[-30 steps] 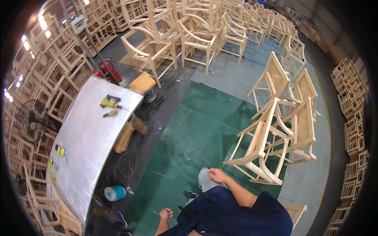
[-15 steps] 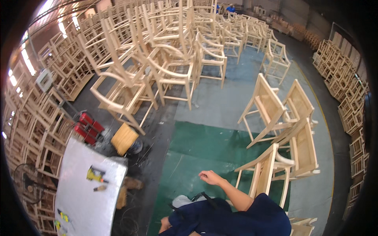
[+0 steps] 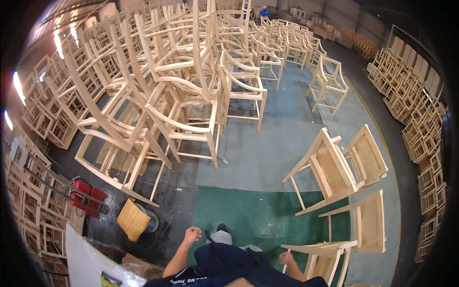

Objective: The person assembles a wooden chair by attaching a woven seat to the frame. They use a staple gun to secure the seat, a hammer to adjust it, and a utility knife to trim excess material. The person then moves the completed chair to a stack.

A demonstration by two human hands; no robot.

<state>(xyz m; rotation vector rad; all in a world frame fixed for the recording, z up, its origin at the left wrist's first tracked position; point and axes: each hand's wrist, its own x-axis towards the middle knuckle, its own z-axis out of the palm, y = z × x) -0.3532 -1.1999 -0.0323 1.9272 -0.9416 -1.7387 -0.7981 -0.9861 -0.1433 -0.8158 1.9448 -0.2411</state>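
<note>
My left hand [image 3: 192,235] is out in front of me over the dark floor, fingers curled in, with nothing in it. My right hand [image 3: 287,259] is low at my right side, right by the end of the top rail of a bare wooden chair [image 3: 334,248] that stands on the green mat [image 3: 253,210]. Whether it grips the rail I cannot tell. Two more unfinished chairs [image 3: 334,170] lean tilted together just beyond it. My dark blue clothing fills the bottom middle.
A tall pile of stacked wooden chairs [image 3: 177,95] stands ahead left. Stacked frames line the right wall [image 3: 420,124] and left side. A red cart [image 3: 86,196], a yellow-topped stool [image 3: 133,220] and a white-covered table [image 3: 88,260] are at lower left. A person in blue [image 3: 264,12] is far back.
The view has swung up and forward, from the white table and green mat toward the chair pile. My right hand dropped from in front of me down beside the near chair.
</note>
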